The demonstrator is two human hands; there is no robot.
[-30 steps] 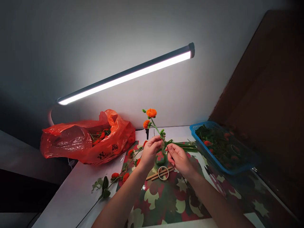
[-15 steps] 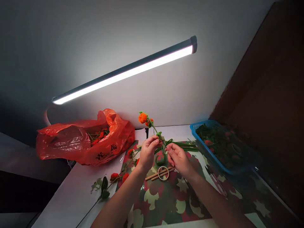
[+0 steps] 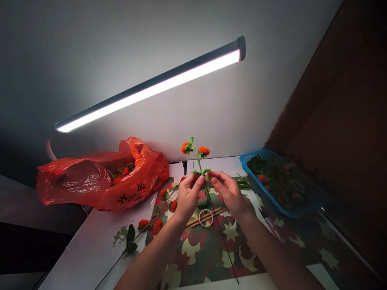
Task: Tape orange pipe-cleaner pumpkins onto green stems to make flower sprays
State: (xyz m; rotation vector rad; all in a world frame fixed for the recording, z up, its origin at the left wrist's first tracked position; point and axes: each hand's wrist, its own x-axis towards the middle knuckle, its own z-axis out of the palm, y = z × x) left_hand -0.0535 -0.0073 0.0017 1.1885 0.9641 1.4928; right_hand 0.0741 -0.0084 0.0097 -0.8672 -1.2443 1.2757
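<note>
An artificial flower stem (image 3: 198, 158) of fuzzy green pipe cleaner stands upright between my hands. It carries two orange fuzzy flower heads, a curled green tip and small green leaves. Its dark bare wire (image 3: 224, 239) slants down toward the mat's front. My left hand (image 3: 189, 196) pinches the stem just beneath the leaves between thumb and fingers. On the other side, my right hand (image 3: 230, 195) has its thumb and forefinger closed at the leaf. Under the hands lie a tape roll ring (image 3: 206, 218) and thin wooden sticks (image 3: 193, 222).
A red plastic bag (image 3: 90, 177) with orange flowers lies at left. Finished-looking flower stems (image 3: 157, 226) rest before it. A blue basket (image 3: 255, 177) of greenery stands at right, with scissors (image 3: 272, 227) nearby on the patterned mat (image 3: 217, 257). A lit tube lamp (image 3: 151, 88) hangs above.
The flower stem has turned from leaning left to nearly upright, with both blooms now spread apart. Its dark wire now shows below. My right hand has moved up to the leaves.
</note>
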